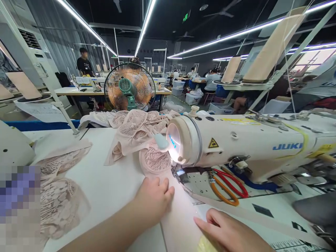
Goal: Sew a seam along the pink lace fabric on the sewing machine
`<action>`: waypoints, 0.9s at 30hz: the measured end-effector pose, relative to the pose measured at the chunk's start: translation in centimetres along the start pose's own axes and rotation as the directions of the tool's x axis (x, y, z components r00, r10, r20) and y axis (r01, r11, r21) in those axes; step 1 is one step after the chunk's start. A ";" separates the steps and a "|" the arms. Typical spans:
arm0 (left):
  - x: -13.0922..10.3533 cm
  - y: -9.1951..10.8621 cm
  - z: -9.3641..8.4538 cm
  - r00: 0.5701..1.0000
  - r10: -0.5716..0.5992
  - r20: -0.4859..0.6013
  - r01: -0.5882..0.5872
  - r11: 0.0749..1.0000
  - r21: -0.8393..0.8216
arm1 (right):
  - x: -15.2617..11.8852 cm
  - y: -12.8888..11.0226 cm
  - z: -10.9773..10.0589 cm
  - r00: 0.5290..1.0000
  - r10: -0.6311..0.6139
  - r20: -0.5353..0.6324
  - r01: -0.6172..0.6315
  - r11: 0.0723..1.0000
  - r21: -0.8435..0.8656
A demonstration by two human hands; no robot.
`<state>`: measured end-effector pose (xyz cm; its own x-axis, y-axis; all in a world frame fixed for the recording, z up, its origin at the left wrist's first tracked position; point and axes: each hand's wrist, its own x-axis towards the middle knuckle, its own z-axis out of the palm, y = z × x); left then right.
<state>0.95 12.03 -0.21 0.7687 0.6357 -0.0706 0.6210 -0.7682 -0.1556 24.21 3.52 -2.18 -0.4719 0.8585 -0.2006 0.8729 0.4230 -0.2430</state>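
Two hands press flat on a strip of pale pink fabric [181, 210] lying on the tabletop [110, 189] in front of the sewing machine [236, 143]: the left hand [153, 197] rests palm down with fingers loosely curled, gripping nothing, and the right hand [225, 231] lies open, fingertips on the cloth. It looks thin, soft and light, likely to slide and wrinkle, best guided by its edges. Beyond lie a lace cup [156, 161], more lace pieces [136, 127], orange-and-red scissors [228, 189] and a fan [130, 87].
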 end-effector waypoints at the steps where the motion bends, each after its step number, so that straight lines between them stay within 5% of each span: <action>1: 0.0 -0.2 0.1 1.000 -0.004 -0.006 0.004 1.000 0.001 | 0.1 -0.1 -0.1 1.000 0.003 0.009 -0.003 1.000 -0.011; 10: 0.6 -2.0 1.1 0.994 -0.043 -0.097 0.044 0.999 0.011 | 1.7 -0.3 -0.9 0.991 0.033 0.130 -0.028 0.999 -0.040; 17: 1.1 -3.2 1.5 0.989 -0.064 -0.132 0.069 0.997 0.036 | 2.6 -0.5 -1.6 0.993 0.070 0.090 -0.065 0.996 -0.058; 22: 1.5 -3.7 1.9 0.957 -0.093 -0.275 0.122 0.989 0.090 | 3.3 -0.4 -1.6 0.993 0.104 0.063 -0.101 0.994 -0.046; 24: 1.4 -3.1 1.9 0.934 -0.025 -0.356 0.064 0.993 0.097 | 3.6 -0.4 -1.6 0.993 0.104 0.047 -0.102 0.994 -0.043; 27: 1.2 -1.4 1.9 0.878 0.200 -0.434 -0.216 0.976 0.014 | 3.9 -0.6 -1.7 0.998 0.067 0.002 -0.067 0.998 -0.015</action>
<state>0.66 14.00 -1.97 0.8661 0.3716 0.3345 0.4383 -0.8861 -0.1505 22.01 7.09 -1.22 -0.4128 0.8843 -0.2181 0.9043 0.3692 -0.2145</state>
